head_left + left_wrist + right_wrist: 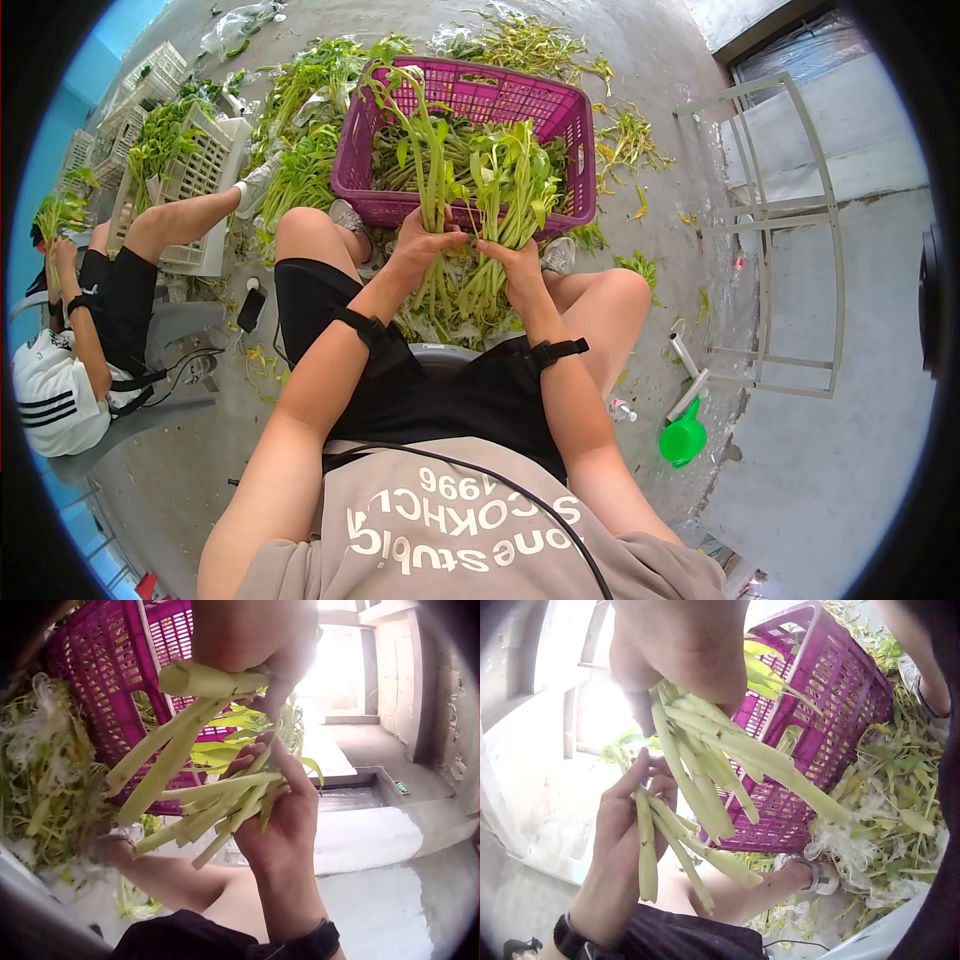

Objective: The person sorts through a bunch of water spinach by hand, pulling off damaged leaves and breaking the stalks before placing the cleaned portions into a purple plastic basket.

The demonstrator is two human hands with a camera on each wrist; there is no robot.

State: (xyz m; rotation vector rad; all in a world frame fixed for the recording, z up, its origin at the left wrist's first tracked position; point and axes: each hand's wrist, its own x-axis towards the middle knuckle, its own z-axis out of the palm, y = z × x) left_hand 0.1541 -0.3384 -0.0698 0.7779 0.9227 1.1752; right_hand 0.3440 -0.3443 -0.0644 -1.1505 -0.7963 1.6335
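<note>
My left hand grips several long, thick pale-green stalks, their leafy tops pointing away over the basket. Beside it, my right hand holds a fuller bunch of leafy green stalks. The two thumbs point at each other, close together. In the left wrist view, the cut stalk ends hang below both hands. A purple plastic basket stands just beyond, with more greens inside. Below the hands, loose leaves and trimmings cover the floor between the feet.
A heap of greens lies left of the basket, near a pale crate. Another person sits at far left holding greens. A phone lies on the floor. On the right are a metal frame and a green plastic scoop.
</note>
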